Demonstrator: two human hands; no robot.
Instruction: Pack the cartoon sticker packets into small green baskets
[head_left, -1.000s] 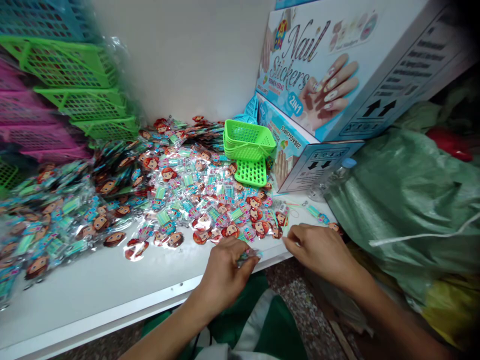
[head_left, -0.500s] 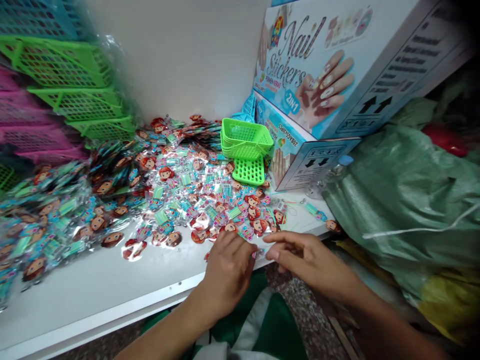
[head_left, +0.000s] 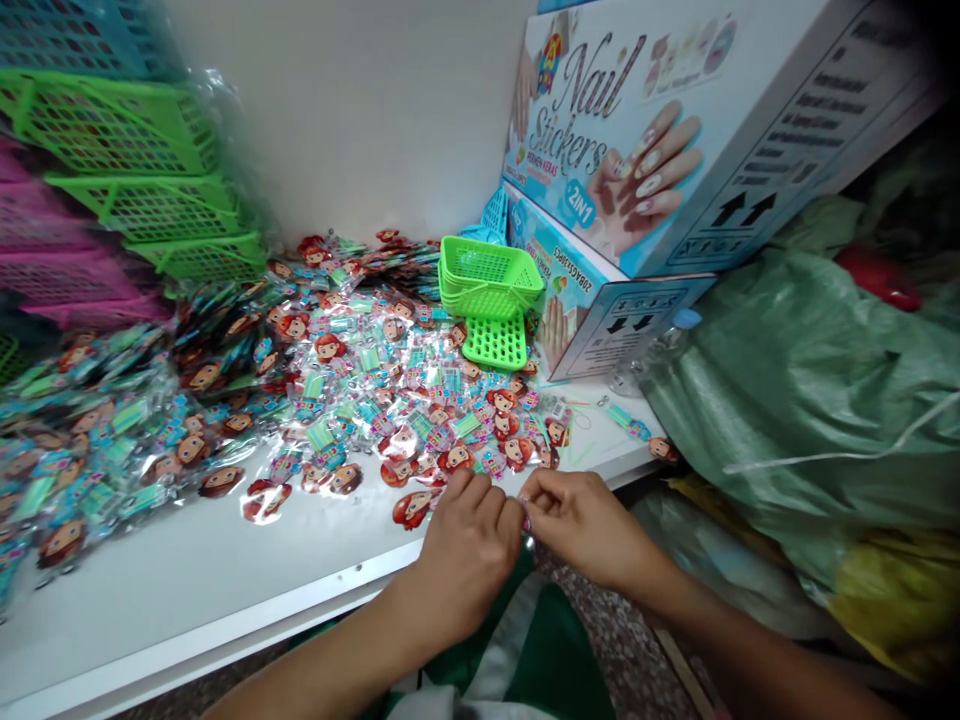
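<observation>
My left hand (head_left: pixel 474 545) is closed at the table's front edge, its fingers wrapped round a small plastic packet (head_left: pixel 527 522) that is mostly hidden. Against it from the right, my right hand (head_left: pixel 574 515) pinches the same packet between thumb and fingers. A red-haired character packet (head_left: pixel 411 510) lies on the table just left of my left hand. Behind both hands spreads a wide heap of shiny packets (head_left: pixel 420 420) with printed cartoon heads and green contents.
Small green baskets (head_left: pixel 491 280) stand behind the heap. Stacked green baskets (head_left: pixel 150 205) and pink ones (head_left: pixel 52 240) rise at the left. Nail sticker boxes (head_left: pixel 600 130), a capped bottle (head_left: pixel 660 345) and a green sack (head_left: pixel 810 370) are at the right. The white table (head_left: pixel 225 580) ends before me.
My right hand has moved left against my left hand, and its fingers have closed from apart to a pinch. The red-haired packet beside my left hand now shows more fully.
</observation>
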